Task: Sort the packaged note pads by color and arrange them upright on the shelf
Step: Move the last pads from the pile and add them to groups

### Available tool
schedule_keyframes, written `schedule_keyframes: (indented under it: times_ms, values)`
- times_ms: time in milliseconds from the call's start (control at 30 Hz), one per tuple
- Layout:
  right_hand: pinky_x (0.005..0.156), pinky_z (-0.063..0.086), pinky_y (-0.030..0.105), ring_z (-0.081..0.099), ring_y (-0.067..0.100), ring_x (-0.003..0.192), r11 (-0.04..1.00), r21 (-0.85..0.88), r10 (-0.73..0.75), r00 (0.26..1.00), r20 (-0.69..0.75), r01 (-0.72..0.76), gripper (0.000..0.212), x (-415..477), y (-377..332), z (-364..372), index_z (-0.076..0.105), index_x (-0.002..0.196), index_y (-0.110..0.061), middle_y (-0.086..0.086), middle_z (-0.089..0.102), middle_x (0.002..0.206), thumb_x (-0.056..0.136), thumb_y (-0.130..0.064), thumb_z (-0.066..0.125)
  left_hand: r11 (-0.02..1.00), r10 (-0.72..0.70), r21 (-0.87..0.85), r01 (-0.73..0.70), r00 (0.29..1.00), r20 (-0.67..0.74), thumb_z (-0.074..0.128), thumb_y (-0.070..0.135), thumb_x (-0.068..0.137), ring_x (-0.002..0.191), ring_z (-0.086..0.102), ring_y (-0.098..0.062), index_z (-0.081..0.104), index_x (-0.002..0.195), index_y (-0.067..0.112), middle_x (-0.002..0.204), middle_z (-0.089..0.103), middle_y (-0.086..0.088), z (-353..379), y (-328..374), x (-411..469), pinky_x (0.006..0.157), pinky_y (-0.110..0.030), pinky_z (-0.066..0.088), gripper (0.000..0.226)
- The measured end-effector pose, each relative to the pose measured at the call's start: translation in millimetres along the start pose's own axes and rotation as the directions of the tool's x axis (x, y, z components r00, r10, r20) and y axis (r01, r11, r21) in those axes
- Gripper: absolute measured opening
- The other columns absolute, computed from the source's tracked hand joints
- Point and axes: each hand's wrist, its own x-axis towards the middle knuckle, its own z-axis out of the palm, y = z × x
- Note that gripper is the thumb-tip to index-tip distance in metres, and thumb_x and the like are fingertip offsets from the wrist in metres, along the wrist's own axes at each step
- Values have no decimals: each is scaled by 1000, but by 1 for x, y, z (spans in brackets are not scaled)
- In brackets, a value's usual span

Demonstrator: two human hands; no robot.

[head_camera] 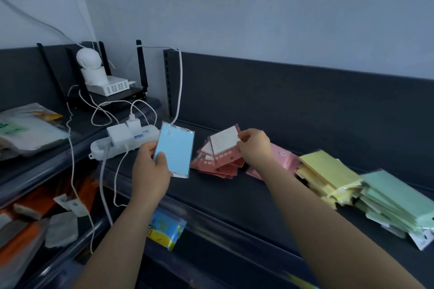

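Fingers (162, 159) of left hand (150, 171) curled round a blue note pad (175, 150) in a glossy plastic sleeve, held over the shelf's (234, 197) left end. Right hand (254, 145) pinches a red pad (225, 143), tilted above the loose red pile (216, 166). Further right: pink packs (283, 156) partly behind the right forearm, then yellow stack (328, 176) and green stack (394, 204), all lying flat. Power strip (124, 143) with white cables (72, 148) sits just left of the blue pad.
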Motion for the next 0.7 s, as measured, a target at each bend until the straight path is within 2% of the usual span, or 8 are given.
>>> schedule_keyframes:
  times_ms: [67,167,267,433,500,567,633,700]
  values:
    - [73,47,28,60,20,97,989,-139,-43,999,19,45,27,4,-2,4,62,116,-11,5,63,114,89,-8,57,1000,-3,-4,3,1000,8,41,9,98,94,61,-19,50,122,16,116,56,1,0,-2,5,57,-25,48,26]
    - [58,46,28,59,21,79,932,-351,-71,995,74,92,19,5,-4,7,65,101,-7,7,67,100,85,-8,55,1000,0,-14,0,1000,29,41,9,98,95,61,-19,50,122,16,116,57,1,2,-4,9,59,-25,49,26]
    - [68,54,35,63,26,81,898,-420,-97,990,106,133,21,2,-4,4,67,98,-3,11,69,97,81,-6,55,1000,12,-27,-11,999,51,42,10,98,93,62,-16,51,121,17,116,60,1,7,-3,10,61,-29,52,26]
    - [85,52,37,63,24,97,957,-217,-193,981,13,191,22,-14,3,-21,68,107,-7,7,69,106,89,-11,56,998,45,-59,-38,992,117,46,13,98,96,63,-15,52,123,17,115,60,4,26,8,4,54,-16,47,25]
    - [85,50,29,62,19,99,968,-141,-212,977,-12,209,23,-26,8,-39,68,112,-10,3,69,109,93,-16,56,995,71,-77,-59,984,162,49,15,98,94,63,-15,54,122,17,114,61,5,40,15,-3,50,-13,46,24]
    - [84,51,30,63,20,95,978,-48,-203,979,-2,202,21,-35,11,-53,68,108,-12,3,70,105,95,-21,54,991,100,-104,-80,974,202,50,15,98,90,64,-14,55,117,18,110,62,5,53,21,-9,48,-12,47,21]
    - [80,52,30,64,17,91,985,39,-171,985,5,171,20,-44,21,-72,67,108,-16,1,71,98,95,-26,56,986,121,-148,-83,953,276,51,15,97,89,65,-13,57,115,20,108,63,6,71,27,-19,52,-15,51,19]
    - [74,49,22,66,11,86,987,58,-150,989,7,150,24,-52,35,-92,65,113,-19,-3,71,93,92,-29,60,983,136,-160,-85,929,344,53,19,97,96,66,-15,59,114,23,112,64,5,89,33,-30,66,-31,59,19]
